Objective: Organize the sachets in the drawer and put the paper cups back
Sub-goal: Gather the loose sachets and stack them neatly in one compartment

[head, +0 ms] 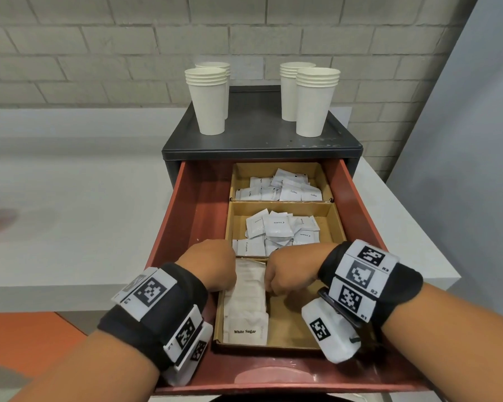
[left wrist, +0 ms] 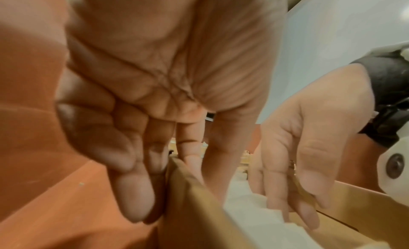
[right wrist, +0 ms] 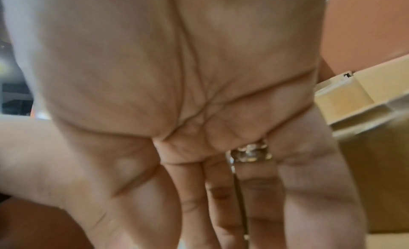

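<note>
Countertop (head: 70,227), pale grey, fills the left and right middle of the head view beneath a whitewashed brick wall (head: 99,39). A black cabinet (head: 262,146) stands at centre frame, and on its top four stacks of paper cups (head: 208,103) stand upright, two at upper left of the cabinet top and two at upper right, each pair with one stack just behind the other. The red drawer (head: 186,227) is pulled out toward the lower frame and holds three cardboard trays in a row from top to bottom. The top tray (head: 273,166) has a loose heap of coffee sachets (head: 291,192). The middle tray (head: 336,224) has a jumble of cream sachets (head: 279,230). The bottom tray (head: 288,329) holds white sugar sachets (head: 247,309) lined up in an overlapping row along its left side, the nearest one reading "White Sugar".

Both hands reach into the upper end of the bottom tray, on either side of that row. The left hand (head: 208,265) has its fingers pointing down, straight and close together; in the left wrist view the fingertips (left wrist: 137,205) lie against the outside of the tray's left wall, with the thumb inside touching the sachets. The right hand (head: 291,271) has straight fingers (left wrist: 276,200) pressed down against the right edge of the sachet row, closed on nothing. A ring (right wrist: 250,153) sits on one right finger. Black wristbands with printed markers (head: 363,271) wrap both wrists.
</note>
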Available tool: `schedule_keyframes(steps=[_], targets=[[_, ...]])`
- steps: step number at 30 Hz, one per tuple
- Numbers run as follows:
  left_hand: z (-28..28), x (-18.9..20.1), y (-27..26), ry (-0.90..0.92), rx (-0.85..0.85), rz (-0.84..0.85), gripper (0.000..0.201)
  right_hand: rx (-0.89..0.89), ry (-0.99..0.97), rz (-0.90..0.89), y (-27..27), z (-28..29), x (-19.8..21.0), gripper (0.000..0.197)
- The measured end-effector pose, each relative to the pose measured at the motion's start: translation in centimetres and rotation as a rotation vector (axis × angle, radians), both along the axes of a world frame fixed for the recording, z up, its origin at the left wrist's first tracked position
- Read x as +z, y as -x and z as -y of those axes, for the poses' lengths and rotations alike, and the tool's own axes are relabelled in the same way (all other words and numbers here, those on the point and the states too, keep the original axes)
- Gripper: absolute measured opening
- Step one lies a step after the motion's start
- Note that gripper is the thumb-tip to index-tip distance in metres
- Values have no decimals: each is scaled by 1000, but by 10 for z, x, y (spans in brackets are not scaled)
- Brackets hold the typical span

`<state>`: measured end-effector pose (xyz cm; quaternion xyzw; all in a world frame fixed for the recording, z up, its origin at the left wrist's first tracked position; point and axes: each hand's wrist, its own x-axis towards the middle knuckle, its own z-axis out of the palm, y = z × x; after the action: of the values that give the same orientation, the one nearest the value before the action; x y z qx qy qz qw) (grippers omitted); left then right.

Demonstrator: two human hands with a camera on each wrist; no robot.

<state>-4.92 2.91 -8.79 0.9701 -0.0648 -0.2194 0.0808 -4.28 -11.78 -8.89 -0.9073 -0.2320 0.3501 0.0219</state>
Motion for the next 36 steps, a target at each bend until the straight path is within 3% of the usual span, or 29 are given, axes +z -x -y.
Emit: schedule_keyframes(steps=[4, 9, 16, 20, 24, 33, 36], targets=[[0, 0, -2, 5, 9, 47, 23, -105, -52, 46, 1, 5, 4, 31], [0, 0, -2, 26, 14, 92, 25, -79, -56, 42, 5, 4, 3, 31], [-2, 0, -2, 64, 57, 99, 22, -196, -131, 94, 3, 5, 12, 28], [-1, 1, -1, 63, 60, 96, 20, -171, -50, 5, 11, 1, 11, 26], [-1, 0, -2, 49, 60, 92, 16, 19, 40, -185, 21, -7, 13, 29], [-1, -1, -2, 58, 76, 84, 13, -27, 58, -206, 15, -2, 16, 39], [-1, -2, -2, 50, 76, 97, 17, -165, -42, -128, 13, 3, 11, 36]])
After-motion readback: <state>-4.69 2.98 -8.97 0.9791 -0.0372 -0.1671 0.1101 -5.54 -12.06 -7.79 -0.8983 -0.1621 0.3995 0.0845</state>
